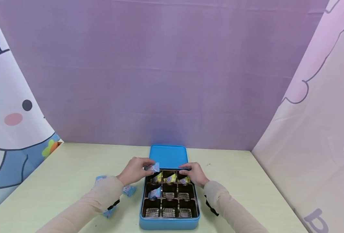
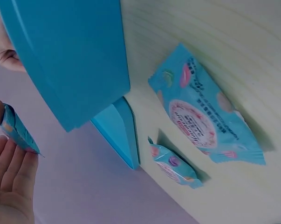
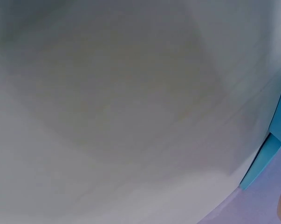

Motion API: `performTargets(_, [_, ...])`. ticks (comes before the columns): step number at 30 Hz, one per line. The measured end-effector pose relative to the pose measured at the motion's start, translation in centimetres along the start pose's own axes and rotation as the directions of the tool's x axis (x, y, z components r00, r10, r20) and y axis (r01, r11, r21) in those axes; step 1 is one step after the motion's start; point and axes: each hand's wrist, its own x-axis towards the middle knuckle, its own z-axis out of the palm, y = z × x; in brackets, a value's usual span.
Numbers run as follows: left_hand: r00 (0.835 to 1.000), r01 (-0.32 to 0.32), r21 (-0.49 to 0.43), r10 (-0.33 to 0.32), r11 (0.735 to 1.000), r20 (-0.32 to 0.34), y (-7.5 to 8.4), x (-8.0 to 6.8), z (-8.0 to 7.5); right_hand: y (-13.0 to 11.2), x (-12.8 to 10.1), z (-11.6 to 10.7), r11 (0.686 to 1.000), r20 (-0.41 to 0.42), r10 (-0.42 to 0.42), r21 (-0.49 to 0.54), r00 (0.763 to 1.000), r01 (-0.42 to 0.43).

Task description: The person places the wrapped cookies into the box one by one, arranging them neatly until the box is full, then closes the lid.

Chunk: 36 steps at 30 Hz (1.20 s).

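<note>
A blue tin (image 1: 169, 223) with a brown nine-pocket tray stands at the table's near middle. Small wrapped packets fill its far row (image 1: 171, 177), and one more (image 1: 155, 193) lies in the middle-left pocket. My left hand (image 1: 148, 165) pinches a light-blue packet (image 1: 152, 167) above the tin's far-left corner. In the left wrist view the same packet (image 2: 17, 128) sits against my fingers (image 2: 12, 172). My right hand (image 1: 185, 169) grips the tin's far rim, fingers curled over it. The right wrist view is a blur of table with a blue sliver of the tin (image 3: 270, 149).
The blue lid (image 1: 168, 155) lies flat just behind the tin. Loose packets lie on the table left of the tin (image 1: 129, 190), two of them seen close up (image 2: 205, 116) (image 2: 173, 163). Purple cloth backs the table, and printed curtains hang at both sides.
</note>
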Motion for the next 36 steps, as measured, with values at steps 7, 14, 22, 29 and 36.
performTargets(7, [0.999, 0.014, -0.043, -0.013, 0.999, 0.033, 0.2, 0.0, 0.3, 0.0, 0.0, 0.0, 1.0, -0.001, 0.005, 0.008, 1.0, -0.005])
performTargets(14, [0.998, -0.02, -0.038, 0.022, 0.999, 0.059, 0.7, -0.2, 0.7, 0.1, 0.0, 0.1, 1.0, 0.001, 0.007, 0.006, 1.0, -0.007])
performTargets(22, [0.995, -0.045, -0.009, 0.045, 0.999, 0.09, 2.1, -0.3, 0.9, 0.1, 0.1, 0.1, 1.0, 0.0, 0.011, 0.009, 1.0, -0.011])
performTargets(29, [0.992, -0.066, -0.019, 0.067, 0.998, 0.102, 2.9, -0.5, 1.2, 0.1, 0.1, 0.3, 1.0, 0.0, -0.007, 0.004, 1.0, 0.007])
performTargets(36, [0.993, -0.045, -0.05, 0.05, 0.998, 0.111, 3.5, -0.6, 1.4, 0.2, 0.1, 0.2, 1.0, -0.007, -0.009, 0.017, 1.0, 0.009])
